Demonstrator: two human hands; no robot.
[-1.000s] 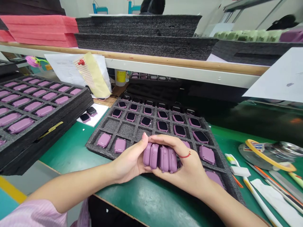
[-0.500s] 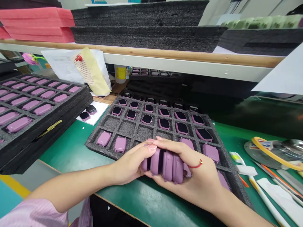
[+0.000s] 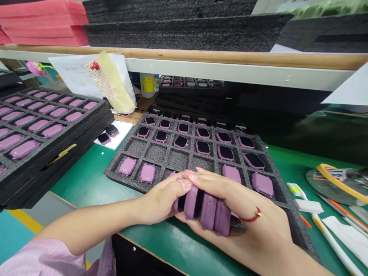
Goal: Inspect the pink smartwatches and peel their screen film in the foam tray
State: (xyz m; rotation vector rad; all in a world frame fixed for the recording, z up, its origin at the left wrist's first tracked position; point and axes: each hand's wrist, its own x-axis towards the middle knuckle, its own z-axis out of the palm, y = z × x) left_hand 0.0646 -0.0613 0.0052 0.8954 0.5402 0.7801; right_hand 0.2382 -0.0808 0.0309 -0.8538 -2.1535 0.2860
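My right hand [image 3: 255, 214], with a red string round its wrist, is closed round a row of several purple smartwatch bodies [image 3: 208, 211], standing on edge side by side. My left hand [image 3: 161, 199] closes on the leftmost smartwatch body [image 3: 179, 204] of that row; its thumb and the right fingers touch on top. Both hands are over the near edge of a black foam tray [image 3: 135, 147]. In its pockets lie smartwatch bodies with dark screens up [image 3: 202, 147] in the far rows, and purple backs up [image 3: 148, 173] nearer me. My hands hide part of the near row.
At left, stacked foam trays [image 3: 94, 122] hold more purple smartwatch bodies. Two smartwatches [image 3: 104, 138] lie on white paper. Right of the tray are a toothbrush [image 3: 330, 237], a white block [image 3: 309, 206] and a yellow ring [image 3: 342, 184]. A shelf [image 3: 201, 65] crosses above.
My right hand has shifted slightly right and down, and the held row looks a little more spread. The camera view has moved slightly. Both hands keep their hold.
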